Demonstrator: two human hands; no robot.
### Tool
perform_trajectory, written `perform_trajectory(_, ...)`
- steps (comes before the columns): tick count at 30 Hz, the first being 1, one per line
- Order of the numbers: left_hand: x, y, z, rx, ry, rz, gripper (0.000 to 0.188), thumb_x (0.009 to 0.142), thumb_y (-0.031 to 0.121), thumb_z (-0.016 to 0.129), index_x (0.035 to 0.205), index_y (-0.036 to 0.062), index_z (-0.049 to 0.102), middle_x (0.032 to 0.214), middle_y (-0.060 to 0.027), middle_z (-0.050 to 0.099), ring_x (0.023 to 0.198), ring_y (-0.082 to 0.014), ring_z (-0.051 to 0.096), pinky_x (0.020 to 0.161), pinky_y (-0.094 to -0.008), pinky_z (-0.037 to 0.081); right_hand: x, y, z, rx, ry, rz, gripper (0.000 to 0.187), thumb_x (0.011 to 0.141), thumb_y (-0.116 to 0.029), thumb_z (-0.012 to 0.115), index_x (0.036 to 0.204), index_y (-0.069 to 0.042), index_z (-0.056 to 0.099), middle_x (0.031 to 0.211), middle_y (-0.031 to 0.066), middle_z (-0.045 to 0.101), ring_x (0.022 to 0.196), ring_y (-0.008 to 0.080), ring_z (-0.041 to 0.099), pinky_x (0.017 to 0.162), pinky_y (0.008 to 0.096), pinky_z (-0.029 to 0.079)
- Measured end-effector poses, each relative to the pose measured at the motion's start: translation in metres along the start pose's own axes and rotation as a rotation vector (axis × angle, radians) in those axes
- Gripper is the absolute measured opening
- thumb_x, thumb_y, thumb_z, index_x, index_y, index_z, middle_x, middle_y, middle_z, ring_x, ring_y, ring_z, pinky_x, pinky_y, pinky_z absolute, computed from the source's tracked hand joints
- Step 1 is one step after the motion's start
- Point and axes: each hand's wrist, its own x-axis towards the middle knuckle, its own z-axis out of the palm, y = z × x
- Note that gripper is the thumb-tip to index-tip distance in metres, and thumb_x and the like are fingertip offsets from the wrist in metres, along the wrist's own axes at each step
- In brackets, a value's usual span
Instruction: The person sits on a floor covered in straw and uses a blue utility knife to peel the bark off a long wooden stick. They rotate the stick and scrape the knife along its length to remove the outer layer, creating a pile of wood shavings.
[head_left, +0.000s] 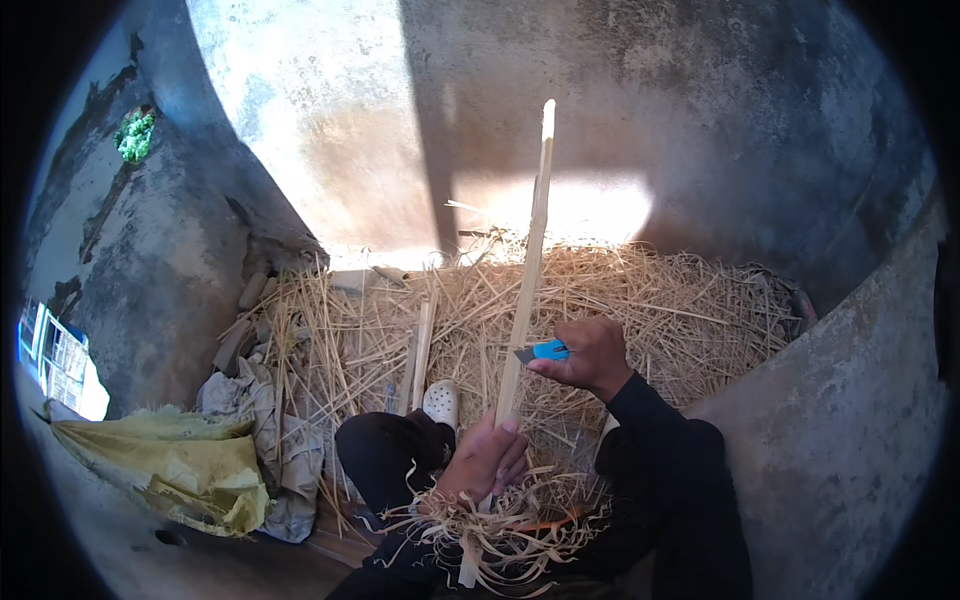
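Rough concrete walls (700, 110) enclose a straw heap (640, 300) in half shadow. Left hand (485, 460) wraps its fingers around a long pale wooden strip (528, 270) standing nearly upright, whose lower end is buried in curled shavings (500, 530). Right hand (590, 355) grips a blue-handled knife (545, 351) against the strip, its blade mostly hidden.

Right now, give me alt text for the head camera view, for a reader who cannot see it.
A seated person's left hand grips a long pale wooden strip upright while the right hand holds a blue-handled knife against it. Curled shavings pile in the lap, straw covers the ground ahead, and a yellow sack lies to the left beside grey concrete walls.
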Motion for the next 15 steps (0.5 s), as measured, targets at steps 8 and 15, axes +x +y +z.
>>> perform_trajectory(8, -0.018, -0.023, 0.015, -0.091, -0.104, -0.060, 0.016, 0.103, 0.026, 0.040, 0.097, 0.0110, 0.039, 0.054, 0.0029, 0.037, 0.036, -0.0072, 0.033, 0.040, -0.0206, 0.029, 0.014, 0.086, -0.015, -0.161, 0.077, 0.228, 0.070, 0.086, -0.073, 0.042, 0.058, -0.010, 0.053, 0.045, 0.0061, 0.046, 0.040, 0.0251, 0.050, 0.043, 0.0399, 0.040)
perform_trajectory(15, -0.024, -0.019, 0.006, -0.068, -0.112, -0.051, 0.017, 0.103, 0.026, 0.041, 0.095, 0.0107, 0.038, 0.053, 0.0025, 0.037, 0.036, -0.0070, 0.033, 0.041, -0.0210, 0.030, 0.007, 0.048, -0.015, 0.063, 0.039, 0.369, 0.068, 0.091, -0.065, 0.042, 0.055, -0.007, 0.050, 0.048, 0.0090, 0.047, 0.043, 0.0251, 0.050, 0.045, 0.0393, 0.037)
